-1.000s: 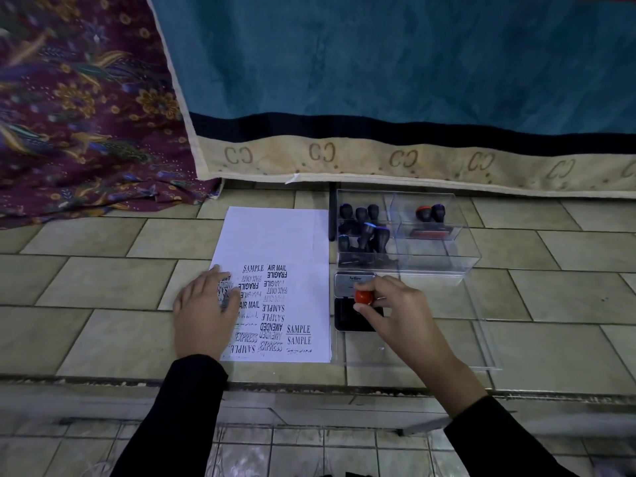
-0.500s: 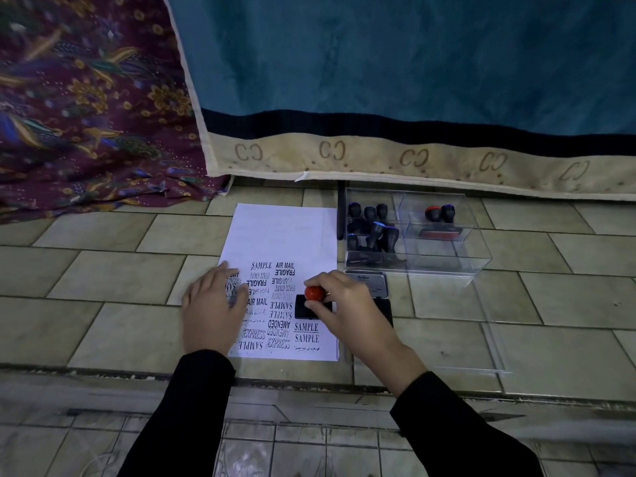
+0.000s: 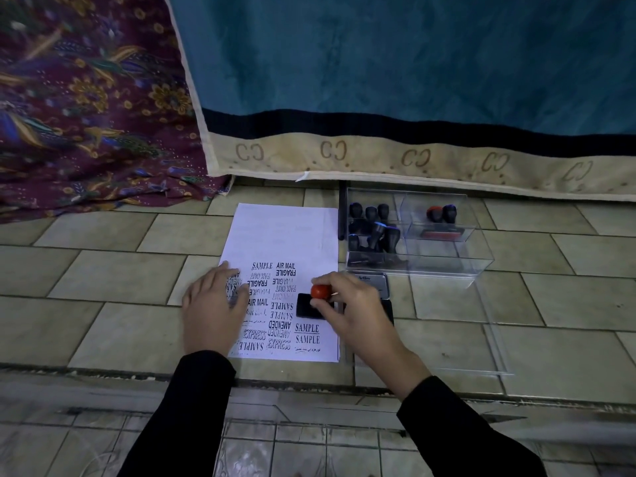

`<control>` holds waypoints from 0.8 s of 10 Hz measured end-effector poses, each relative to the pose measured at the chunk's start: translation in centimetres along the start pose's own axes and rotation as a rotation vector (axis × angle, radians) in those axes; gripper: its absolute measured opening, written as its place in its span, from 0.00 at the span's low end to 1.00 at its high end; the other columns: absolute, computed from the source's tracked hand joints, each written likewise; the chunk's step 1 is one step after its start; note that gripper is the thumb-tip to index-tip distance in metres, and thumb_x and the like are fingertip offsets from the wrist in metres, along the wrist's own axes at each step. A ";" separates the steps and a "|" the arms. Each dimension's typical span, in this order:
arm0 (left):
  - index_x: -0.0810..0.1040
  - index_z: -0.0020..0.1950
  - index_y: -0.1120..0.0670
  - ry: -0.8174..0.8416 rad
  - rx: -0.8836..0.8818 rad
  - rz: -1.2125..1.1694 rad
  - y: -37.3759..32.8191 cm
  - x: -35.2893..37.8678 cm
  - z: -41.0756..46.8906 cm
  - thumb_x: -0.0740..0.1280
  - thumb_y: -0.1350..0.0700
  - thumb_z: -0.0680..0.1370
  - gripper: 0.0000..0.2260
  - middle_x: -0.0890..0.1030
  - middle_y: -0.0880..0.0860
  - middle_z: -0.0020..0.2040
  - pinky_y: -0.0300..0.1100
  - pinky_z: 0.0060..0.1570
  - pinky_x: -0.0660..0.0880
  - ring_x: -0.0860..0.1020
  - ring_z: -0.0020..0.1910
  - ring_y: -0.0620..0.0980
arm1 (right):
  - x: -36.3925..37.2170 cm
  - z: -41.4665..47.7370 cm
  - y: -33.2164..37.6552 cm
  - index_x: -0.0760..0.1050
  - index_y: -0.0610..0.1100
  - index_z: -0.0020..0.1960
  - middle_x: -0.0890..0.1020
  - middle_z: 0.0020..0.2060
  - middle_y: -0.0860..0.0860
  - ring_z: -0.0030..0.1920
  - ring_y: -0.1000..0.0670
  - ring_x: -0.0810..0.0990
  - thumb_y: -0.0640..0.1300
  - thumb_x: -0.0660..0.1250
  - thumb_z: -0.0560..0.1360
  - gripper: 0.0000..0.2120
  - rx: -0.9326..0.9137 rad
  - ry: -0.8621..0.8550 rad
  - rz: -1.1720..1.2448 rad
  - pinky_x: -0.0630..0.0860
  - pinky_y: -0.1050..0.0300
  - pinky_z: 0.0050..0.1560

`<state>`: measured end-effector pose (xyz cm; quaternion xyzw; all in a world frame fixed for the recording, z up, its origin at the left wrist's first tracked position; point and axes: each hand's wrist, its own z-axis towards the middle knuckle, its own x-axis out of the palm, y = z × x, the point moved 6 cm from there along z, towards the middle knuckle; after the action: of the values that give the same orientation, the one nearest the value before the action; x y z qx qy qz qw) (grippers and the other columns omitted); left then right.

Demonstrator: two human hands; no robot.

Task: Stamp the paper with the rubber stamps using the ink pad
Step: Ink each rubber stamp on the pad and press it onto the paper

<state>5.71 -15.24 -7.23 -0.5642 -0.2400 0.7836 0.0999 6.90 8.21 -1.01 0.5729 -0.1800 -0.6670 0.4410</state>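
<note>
A white paper [image 3: 282,232] lies on the tiled floor, its lower half covered with black stamped words. My left hand [image 3: 213,308] rests flat on the paper's left edge. My right hand [image 3: 347,304] grips a rubber stamp with a red knob [image 3: 320,291] and a black base [image 3: 308,306] that sits on the paper, right of centre, above the printed SAMPLE marks. The ink pad [image 3: 375,282] lies open just right of the paper, mostly hidden behind my right hand.
A clear plastic box [image 3: 444,249] right of the paper holds several black-handled stamps [image 3: 375,228] and a red-knobbed stamp [image 3: 434,212]. Its clear lid [image 3: 481,342] lies flat in front. A teal cloth [image 3: 413,80] and a patterned maroon cloth [image 3: 86,98] hang behind. A floor step edge [image 3: 309,376] runs below the paper.
My right hand carried the red-knobbed stamp left from the ink pad onto the paper and set its base down there. My left hand stayed on the paper.
</note>
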 end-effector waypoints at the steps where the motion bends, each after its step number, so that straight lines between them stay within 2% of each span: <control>1: 0.77 0.61 0.51 -0.001 -0.005 -0.003 0.0 -0.1 -0.1 0.67 0.52 0.78 0.13 0.75 0.49 0.69 0.52 0.69 0.61 0.70 0.67 0.52 | -2.7 0.0 -0.6 0.78 0.47 0.53 0.81 0.48 0.52 0.44 0.58 0.81 0.42 0.72 0.71 0.11 0.033 -0.163 0.059 0.79 0.66 0.47; 2: 0.77 0.62 0.52 0.000 -0.005 0.001 -0.2 -0.1 -0.1 0.67 0.52 0.78 0.13 0.75 0.49 0.69 0.51 0.69 0.61 0.70 0.67 0.53 | -6.2 -1.0 -1.8 0.77 0.54 0.52 0.81 0.45 0.56 0.43 0.59 0.81 0.43 0.73 0.70 0.13 0.056 -0.244 0.041 0.78 0.68 0.44; 4: 0.78 0.61 0.52 -0.018 0.000 0.002 -0.1 -0.1 -0.1 0.68 0.53 0.77 0.13 0.76 0.49 0.68 0.50 0.69 0.60 0.71 0.66 0.53 | -6.3 -3.3 -3.1 0.80 0.46 0.51 0.81 0.44 0.55 0.44 0.58 0.81 0.40 0.75 0.69 0.11 0.046 -0.141 -0.049 0.77 0.70 0.46; 6: 0.77 0.61 0.52 -0.021 0.012 0.004 -0.2 0.0 -0.1 0.67 0.53 0.78 0.12 0.76 0.49 0.68 0.52 0.69 0.62 0.71 0.66 0.53 | -6.1 -3.6 -2.5 0.80 0.42 0.51 0.81 0.44 0.53 0.43 0.55 0.81 0.38 0.74 0.69 0.11 0.018 -0.115 -0.090 0.80 0.61 0.46; 8: 0.77 0.61 0.52 -0.025 0.023 0.023 -0.2 0.1 -0.2 0.66 0.52 0.78 0.12 0.76 0.50 0.68 0.52 0.69 0.62 0.71 0.66 0.54 | -6.3 -3.1 -2.7 0.81 0.41 0.51 0.82 0.45 0.52 0.44 0.55 0.82 0.38 0.74 0.69 0.11 0.094 -0.107 -0.070 0.79 0.67 0.47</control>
<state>5.84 -15.02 -7.25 -0.5559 -0.2256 0.7945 0.0941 8.43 15.54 -0.04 0.5623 -0.2142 -0.7027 0.3797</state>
